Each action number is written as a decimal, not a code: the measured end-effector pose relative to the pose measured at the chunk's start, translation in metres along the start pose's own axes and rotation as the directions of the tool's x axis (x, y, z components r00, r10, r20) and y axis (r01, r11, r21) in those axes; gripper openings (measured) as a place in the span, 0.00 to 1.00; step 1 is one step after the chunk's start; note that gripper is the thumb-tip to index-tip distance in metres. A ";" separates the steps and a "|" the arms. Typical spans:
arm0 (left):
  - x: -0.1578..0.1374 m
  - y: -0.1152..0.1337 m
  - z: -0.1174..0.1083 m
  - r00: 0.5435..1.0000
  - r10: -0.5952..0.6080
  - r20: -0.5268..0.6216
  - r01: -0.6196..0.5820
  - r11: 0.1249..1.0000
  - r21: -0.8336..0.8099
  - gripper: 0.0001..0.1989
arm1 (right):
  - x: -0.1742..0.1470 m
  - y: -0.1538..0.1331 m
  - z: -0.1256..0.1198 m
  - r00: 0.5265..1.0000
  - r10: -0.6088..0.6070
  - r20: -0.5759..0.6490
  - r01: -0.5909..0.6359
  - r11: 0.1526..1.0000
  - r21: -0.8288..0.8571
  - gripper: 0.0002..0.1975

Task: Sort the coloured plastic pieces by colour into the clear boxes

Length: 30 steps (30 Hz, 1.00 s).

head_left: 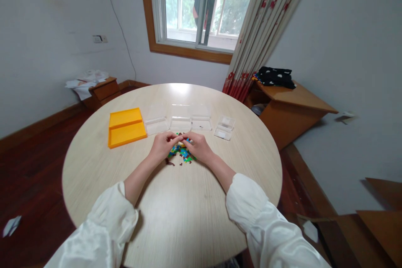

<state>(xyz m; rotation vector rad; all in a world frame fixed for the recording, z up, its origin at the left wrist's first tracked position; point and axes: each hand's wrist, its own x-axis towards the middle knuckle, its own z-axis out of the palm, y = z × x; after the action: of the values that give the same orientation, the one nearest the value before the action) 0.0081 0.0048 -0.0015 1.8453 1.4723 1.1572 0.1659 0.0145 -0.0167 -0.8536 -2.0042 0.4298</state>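
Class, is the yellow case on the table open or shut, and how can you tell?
Open: the yellow case lies spread on the table, one half behind the other, both insides facing up.

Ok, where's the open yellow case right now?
In the head view, the yellow case lies on the left part of the round table, just left of the clear boxes, beyond the left hand.

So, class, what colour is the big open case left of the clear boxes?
The open case is plain orange-yellow, best seen in the head view.
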 end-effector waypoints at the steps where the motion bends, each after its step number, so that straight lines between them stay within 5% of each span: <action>1: 0.000 -0.001 0.000 1.000 0.014 -0.006 -0.014 1.000 0.019 0.13 | 0.001 0.001 -0.001 1.000 0.006 -0.020 -0.006 1.000 -0.001 0.07; 5: 0.000 -0.004 -0.001 0.999 0.038 -0.027 -0.035 0.995 0.096 0.13 | 0.006 0.012 -0.011 0.971 0.099 -0.218 -0.104 0.995 -0.012 0.08; 9: 0.000 -0.006 -0.002 0.999 0.032 -0.035 -0.026 0.985 0.171 0.12 | 0.011 0.031 -0.027 0.884 0.228 -0.408 -0.252 0.968 -0.005 0.10; 15: 0.001 -0.009 -0.002 1.000 0.020 -0.020 -0.015 0.971 0.239 0.12 | 0.012 0.056 -0.034 0.810 0.322 -0.490 -0.369 0.929 0.000 0.14; 20: 0.002 -0.017 0.000 1.000 0.028 -0.008 -0.023 0.943 0.333 0.10 | 0.010 0.060 -0.026 0.872 0.266 -0.410 -0.309 0.950 -0.040 0.15; 25: 0.001 -0.023 0.001 0.999 0.031 0.027 -0.040 0.878 0.477 0.13 | 0.005 0.050 -0.017 0.981 0.129 -0.146 -0.153 0.973 -0.170 0.14; 30: -0.001 -0.021 0.003 0.998 0.025 0.059 -0.051 0.860 0.508 0.18 | 0.004 0.043 -0.009 0.997 0.042 0.064 -0.024 0.966 -0.259 0.16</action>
<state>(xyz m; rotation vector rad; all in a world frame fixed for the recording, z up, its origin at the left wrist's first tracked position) -0.0009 0.0103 -0.0202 2.2344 1.8489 0.7679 0.1890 0.0475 -0.0343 -1.0457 -2.1428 0.2215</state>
